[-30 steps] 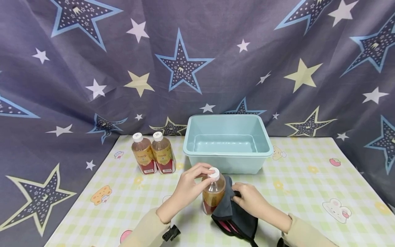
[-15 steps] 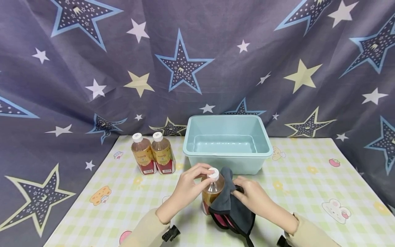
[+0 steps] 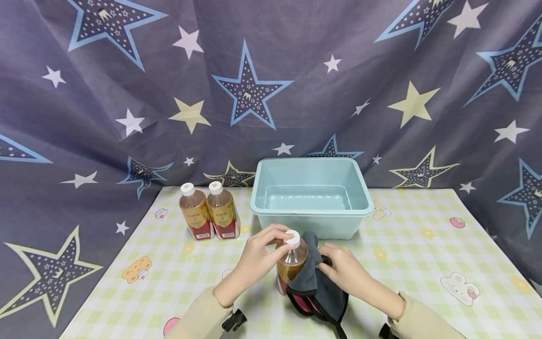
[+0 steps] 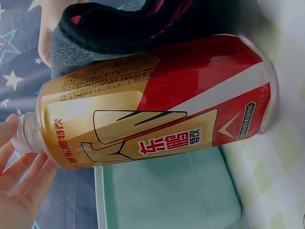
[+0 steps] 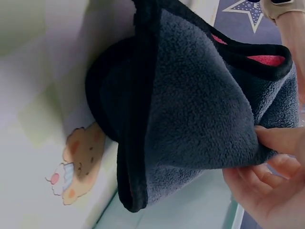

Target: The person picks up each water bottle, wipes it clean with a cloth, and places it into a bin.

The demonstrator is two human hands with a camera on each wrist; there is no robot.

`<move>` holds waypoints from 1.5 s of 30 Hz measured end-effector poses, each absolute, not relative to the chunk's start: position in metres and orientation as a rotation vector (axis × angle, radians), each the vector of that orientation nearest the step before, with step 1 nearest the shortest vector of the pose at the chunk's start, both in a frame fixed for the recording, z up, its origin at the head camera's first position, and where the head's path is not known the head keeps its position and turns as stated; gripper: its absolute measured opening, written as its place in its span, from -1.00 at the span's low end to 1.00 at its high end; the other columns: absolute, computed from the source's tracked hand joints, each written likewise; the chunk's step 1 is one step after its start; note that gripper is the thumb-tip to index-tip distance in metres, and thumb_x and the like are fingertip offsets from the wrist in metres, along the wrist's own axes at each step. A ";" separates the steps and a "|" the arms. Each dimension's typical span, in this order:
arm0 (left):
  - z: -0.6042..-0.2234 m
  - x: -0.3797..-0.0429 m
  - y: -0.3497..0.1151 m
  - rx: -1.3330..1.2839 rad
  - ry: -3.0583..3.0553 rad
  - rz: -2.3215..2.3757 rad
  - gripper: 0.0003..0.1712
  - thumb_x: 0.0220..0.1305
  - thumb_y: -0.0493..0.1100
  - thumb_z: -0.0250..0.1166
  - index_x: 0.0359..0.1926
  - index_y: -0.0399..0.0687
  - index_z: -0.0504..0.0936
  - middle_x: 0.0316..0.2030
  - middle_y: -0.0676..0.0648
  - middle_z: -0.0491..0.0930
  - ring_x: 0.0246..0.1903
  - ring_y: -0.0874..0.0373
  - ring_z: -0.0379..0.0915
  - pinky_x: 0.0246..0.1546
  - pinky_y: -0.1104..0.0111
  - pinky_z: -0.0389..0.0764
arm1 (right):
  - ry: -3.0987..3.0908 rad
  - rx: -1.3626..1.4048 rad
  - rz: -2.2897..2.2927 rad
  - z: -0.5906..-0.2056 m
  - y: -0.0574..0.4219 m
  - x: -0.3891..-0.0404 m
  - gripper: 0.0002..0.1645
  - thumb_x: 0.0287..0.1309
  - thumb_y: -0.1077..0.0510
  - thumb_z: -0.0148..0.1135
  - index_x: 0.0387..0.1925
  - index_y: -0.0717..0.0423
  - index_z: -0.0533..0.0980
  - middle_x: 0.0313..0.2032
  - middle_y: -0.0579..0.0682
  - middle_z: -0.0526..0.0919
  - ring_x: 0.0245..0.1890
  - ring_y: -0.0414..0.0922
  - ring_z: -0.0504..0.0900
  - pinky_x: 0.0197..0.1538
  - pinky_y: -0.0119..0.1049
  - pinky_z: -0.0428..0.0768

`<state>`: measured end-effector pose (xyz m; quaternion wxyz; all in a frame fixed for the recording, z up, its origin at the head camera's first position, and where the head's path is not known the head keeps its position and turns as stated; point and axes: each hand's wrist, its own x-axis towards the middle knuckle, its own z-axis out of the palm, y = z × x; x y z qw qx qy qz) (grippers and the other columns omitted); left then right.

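An upright drink bottle (image 3: 290, 272) with a white cap and a gold-and-red label stands on the table in front of the tub. My left hand (image 3: 263, 249) grips it by the cap and neck; the left wrist view shows the thumb and fingers around the neck of the bottle (image 4: 157, 105). Bunched in my right hand (image 3: 345, 267) is a dark grey cloth (image 3: 332, 294) with black edging and a pink underside. The cloth lies against the bottle's right side. In the right wrist view, thumb and fingers pinch the cloth (image 5: 200, 95).
Behind the bottle stands a light blue plastic tub (image 3: 313, 221). Two similar bottles (image 3: 196, 214) stand side by side to its left. A checked cloth with cartoon prints covers the table (image 3: 406, 263), and a star-patterned curtain (image 3: 271, 136) hangs behind.
My right hand and the cloth have shifted slightly, the cloth's lower end moving a little to the left across the bottle. The left hand keeps its grip on the cap.
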<state>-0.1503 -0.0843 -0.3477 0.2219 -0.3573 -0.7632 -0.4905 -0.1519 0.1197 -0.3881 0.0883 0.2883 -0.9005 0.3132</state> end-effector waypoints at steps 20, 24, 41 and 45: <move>-0.348 -0.150 -0.084 -0.986 -2.112 -1.352 -0.84 -0.11 -0.47 0.31 -0.41 -0.36 0.55 -0.32 -0.22 0.54 -0.35 0.00 0.52 -0.35 0.28 0.61 | -2.829 0.931 0.768 -0.416 0.116 -0.161 -0.74 -0.14 0.37 0.25 -0.63 0.07 0.34 -0.63 -0.20 0.28 -0.62 -0.31 0.19 -0.57 -0.47 0.18; -0.348 -0.150 -0.084 -0.974 -2.126 -1.356 -0.85 -0.10 -0.47 0.31 -0.40 -0.35 0.55 -0.32 -0.21 0.54 -0.35 0.01 0.52 -0.34 0.28 0.61 | -2.853 0.923 0.770 -0.418 0.116 -0.160 -0.73 -0.12 0.38 0.24 -0.63 0.07 0.33 -0.63 -0.19 0.26 -0.63 -0.31 0.17 -0.58 -0.46 0.17; -0.348 -0.150 -0.083 -0.982 -2.106 -1.340 -0.84 -0.13 -0.48 0.32 -0.42 -0.36 0.56 -0.34 -0.22 0.54 -0.37 0.00 0.52 -0.36 0.28 0.61 | -2.797 0.921 0.794 -0.402 0.119 -0.159 -0.82 -0.15 0.38 0.24 -0.59 0.10 0.42 -0.58 -0.18 0.37 -0.59 -0.30 0.26 -0.55 -0.45 0.26; -0.348 -0.151 -0.083 -0.985 -2.100 -1.348 -0.83 -0.13 -0.48 0.32 -0.41 -0.37 0.56 -0.33 -0.23 0.54 -0.36 0.00 0.52 -0.36 0.27 0.61 | -2.745 0.913 0.844 -0.386 0.121 -0.156 -0.86 -0.15 0.40 0.24 -0.52 0.14 0.49 -0.55 -0.15 0.43 -0.59 -0.32 0.27 -0.55 -0.47 0.30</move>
